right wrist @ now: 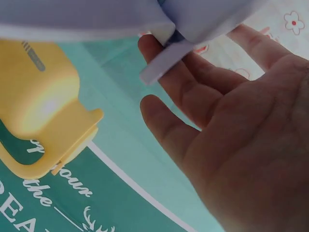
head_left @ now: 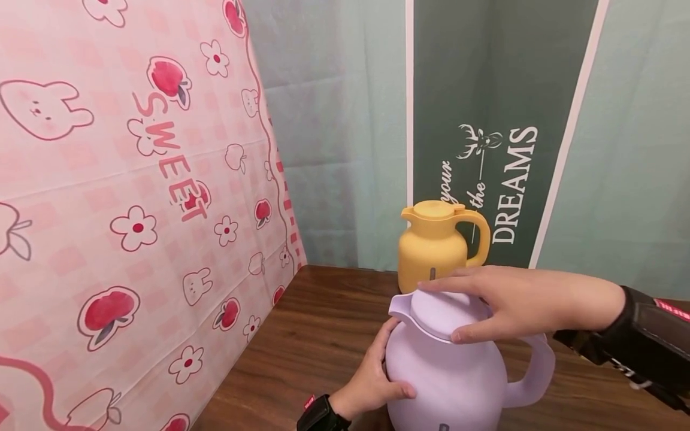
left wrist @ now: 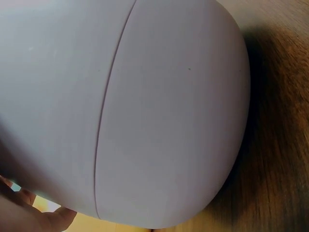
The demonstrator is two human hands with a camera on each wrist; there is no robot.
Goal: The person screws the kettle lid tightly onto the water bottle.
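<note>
A lilac thermos jug [head_left: 447, 383] stands on the wooden table, its spout toward the left and its handle [head_left: 541, 371] at the right. Against the jug's left side lies my left hand [head_left: 372, 377], thumb in front and fingers round the back. The jug's smooth body [left wrist: 164, 111] fills most of the left wrist view. On top, my right hand [head_left: 512, 299] grips the round lilac lid [head_left: 442, 311], thumb at the near edge and fingers over the far side. The right wrist view shows the right hand's fingers [right wrist: 193, 96] at the lid, beside a small lilac tab [right wrist: 164, 63].
Behind the lilac jug stands a yellow thermos jug [head_left: 431, 245], handle to the right. A pink printed cloth [head_left: 162, 239] hangs along the left, and a green cloth [head_left: 345, 149] with lettering hangs at the back. Brown tabletop [head_left: 302, 323] shows left of the jugs.
</note>
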